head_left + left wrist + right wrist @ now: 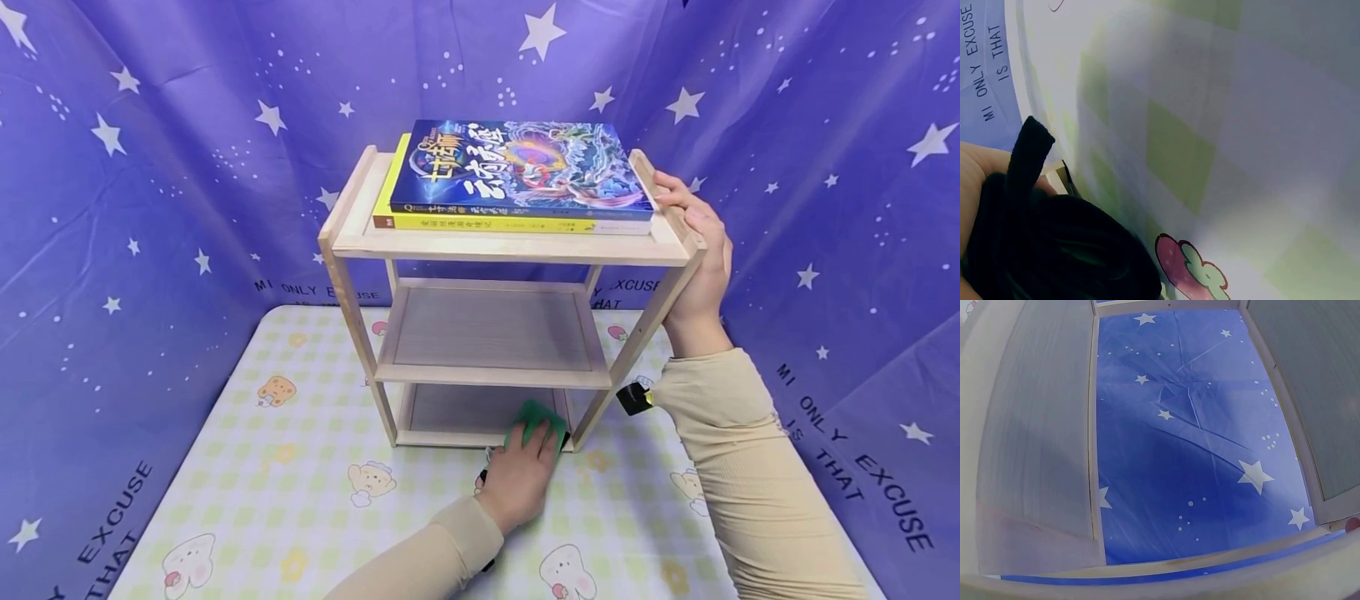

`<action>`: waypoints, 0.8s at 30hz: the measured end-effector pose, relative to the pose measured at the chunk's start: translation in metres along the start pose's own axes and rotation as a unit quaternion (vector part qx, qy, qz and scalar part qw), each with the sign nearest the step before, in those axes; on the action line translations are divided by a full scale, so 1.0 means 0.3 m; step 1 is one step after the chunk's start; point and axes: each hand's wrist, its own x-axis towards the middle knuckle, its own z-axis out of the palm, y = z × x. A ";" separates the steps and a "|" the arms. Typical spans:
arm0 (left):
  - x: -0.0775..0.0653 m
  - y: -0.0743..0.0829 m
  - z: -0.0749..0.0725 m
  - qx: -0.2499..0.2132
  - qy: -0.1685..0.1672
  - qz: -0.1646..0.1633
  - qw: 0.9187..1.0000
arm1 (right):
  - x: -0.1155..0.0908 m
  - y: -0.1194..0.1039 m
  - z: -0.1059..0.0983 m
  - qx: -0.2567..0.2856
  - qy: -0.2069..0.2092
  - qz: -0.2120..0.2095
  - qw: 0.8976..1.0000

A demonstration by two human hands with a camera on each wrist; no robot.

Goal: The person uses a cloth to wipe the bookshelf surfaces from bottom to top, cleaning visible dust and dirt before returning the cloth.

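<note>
A small wooden shelf rack (495,377) with three levels stands on the table. The right hand (699,250) grips the upper right side of its frame, fingers over the top rail. Down at the right front of the lowest shelf, the left hand (519,473) holds a green cloth (542,412), its fingers spread over it. In the left wrist view the bunched cloth (1079,250) looks nearly black, with a fold sticking up. From the right wrist, shelf panels (1041,444) show at either side. Two books lie stacked on the top shelf, a blue one (517,167) over a yellow one (450,222).
A checked, cartoon-printed cover (277,467) lies on the table. Blue-purple curtain (225,125) with white stars hangs behind and on both sides. The rack's middle shelf (495,329) is bare wood.
</note>
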 end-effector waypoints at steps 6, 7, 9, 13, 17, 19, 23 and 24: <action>-0.006 0.000 -0.004 0.005 0.002 0.014 1.000 | 0.000 -0.001 -0.002 -0.006 -0.007 -0.009 1.000; -0.008 -0.001 -0.005 0.005 0.000 0.014 1.000 | 0.000 -0.001 -0.002 -0.008 -0.008 -0.011 1.000; -0.011 -0.002 -0.008 0.007 -0.004 0.014 1.000 | -0.001 -0.001 -0.001 -0.007 -0.007 -0.010 1.000; -0.018 -0.005 -0.010 0.012 -0.006 0.011 1.000 | -0.002 -0.002 0.000 -0.003 -0.006 -0.007 1.000; -0.023 -0.006 -0.004 0.015 -0.003 0.006 1.000 | -0.002 -0.002 0.002 -0.004 -0.006 -0.010 1.000; -0.025 -0.007 -0.002 0.014 -0.001 0.005 1.000 | -0.002 -0.002 0.003 -0.006 -0.008 -0.013 1.000; -0.028 -0.012 -0.004 0.014 0.001 0.005 1.000 | -0.003 -0.002 0.005 -0.008 -0.008 -0.015 1.000; -0.029 -0.013 -0.006 0.013 -0.002 0.005 1.000 | -0.003 -0.003 0.006 -0.008 -0.007 -0.015 1.000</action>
